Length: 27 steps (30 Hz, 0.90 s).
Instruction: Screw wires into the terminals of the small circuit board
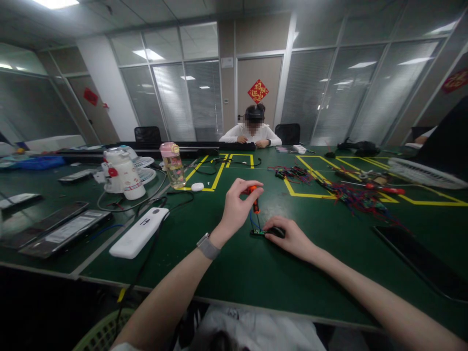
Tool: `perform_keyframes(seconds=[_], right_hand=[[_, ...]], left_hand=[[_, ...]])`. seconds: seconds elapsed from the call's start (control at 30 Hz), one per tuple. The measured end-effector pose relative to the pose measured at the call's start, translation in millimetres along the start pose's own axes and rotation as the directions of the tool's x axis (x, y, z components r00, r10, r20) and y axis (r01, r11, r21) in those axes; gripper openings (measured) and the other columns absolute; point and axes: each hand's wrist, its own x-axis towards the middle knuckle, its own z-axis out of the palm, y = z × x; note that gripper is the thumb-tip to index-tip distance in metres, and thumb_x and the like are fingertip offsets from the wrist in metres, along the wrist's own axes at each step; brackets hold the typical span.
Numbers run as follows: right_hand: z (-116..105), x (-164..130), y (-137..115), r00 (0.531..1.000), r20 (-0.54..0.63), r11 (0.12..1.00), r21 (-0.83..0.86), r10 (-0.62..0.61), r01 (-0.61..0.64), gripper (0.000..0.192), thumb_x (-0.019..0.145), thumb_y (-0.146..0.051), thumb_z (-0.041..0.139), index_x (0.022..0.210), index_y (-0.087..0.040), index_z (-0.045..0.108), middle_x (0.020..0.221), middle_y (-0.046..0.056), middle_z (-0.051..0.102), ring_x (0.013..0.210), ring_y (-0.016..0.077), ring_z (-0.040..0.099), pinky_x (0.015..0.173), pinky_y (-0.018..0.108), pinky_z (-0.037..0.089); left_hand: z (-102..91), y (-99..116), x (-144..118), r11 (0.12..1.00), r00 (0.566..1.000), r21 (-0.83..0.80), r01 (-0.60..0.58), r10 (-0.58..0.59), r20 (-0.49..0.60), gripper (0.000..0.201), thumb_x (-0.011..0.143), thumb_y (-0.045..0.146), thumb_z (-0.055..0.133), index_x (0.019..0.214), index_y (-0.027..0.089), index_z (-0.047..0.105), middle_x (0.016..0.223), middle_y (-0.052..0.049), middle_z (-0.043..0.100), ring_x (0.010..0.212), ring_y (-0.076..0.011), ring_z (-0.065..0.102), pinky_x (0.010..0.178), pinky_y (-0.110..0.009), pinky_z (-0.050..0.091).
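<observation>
My left hand, with a watch on its wrist, pinches the top of an orange-and-black screwdriver. The screwdriver stands nearly upright, its shaft pointing down at a small green circuit board on the table. Beside the board lies a black rounded piece; whether the two are joined I cannot make out. My right hand is closed over that black piece, its fingertips near the board's right end. A thin blue wire loops up behind the board.
On the green table, a white power bank, a pink-lidded bottle and a white bottle stand left. Tangled wired boards, a red-handled screwdriver and a dark phone-like slab lie right. A person sits opposite.
</observation>
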Motion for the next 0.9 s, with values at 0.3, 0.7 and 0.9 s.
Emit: perform_keyframes(seconds=[0.3, 0.7, 0.9], right_hand=[[-1.1, 0.3, -1.6, 1.000, 0.001, 1.000, 0.007, 0.004, -0.004, 0.009, 0.079, -0.018, 0.061, 0.085, -0.019, 0.068, 0.088, 0.006, 0.068, 0.086, 0.0214, 0.063, 0.082, 0.036, 0.049], [-0.1, 0.4, -1.2, 1.000, -0.009, 1.000, -0.020, 0.014, -0.014, 0.009, 0.081, -0.020, 0.062, 0.086, -0.019, 0.069, 0.088, 0.006, 0.068, 0.087, 0.0213, 0.062, 0.082, 0.036, 0.048], [-1.0, 0.1, -3.4, 1.000, -0.013, 0.998, -0.063, 0.025, -0.025, 0.009, 0.081, -0.021, 0.062, 0.084, -0.020, 0.071, 0.084, 0.006, 0.066, 0.084, 0.0217, 0.061, 0.079, 0.036, 0.048]], left_hand=[[2.0, -0.8, -2.0, 0.987, 0.991, -0.144, 0.066, -0.048, 0.128, 0.026, 0.088, 0.025, 0.057, 0.113, 0.020, 0.065, 0.099, -0.006, 0.064, 0.085, -0.0151, 0.064, 0.077, -0.028, 0.053], [0.3, 4.8, -5.4, 0.986, 0.995, 0.134, -0.097, 0.092, 0.038, 0.027, 0.096, 0.024, 0.043, 0.115, 0.020, 0.063, 0.102, -0.006, 0.064, 0.092, -0.0157, 0.061, 0.078, -0.027, 0.050], [2.2, 2.9, -5.1, 0.992, 0.997, 0.109, -0.062, 0.066, -0.027, 0.017, 0.084, 0.031, 0.065, 0.097, 0.021, 0.071, 0.081, -0.001, 0.056, 0.071, -0.0117, 0.057, 0.064, -0.022, 0.050]])
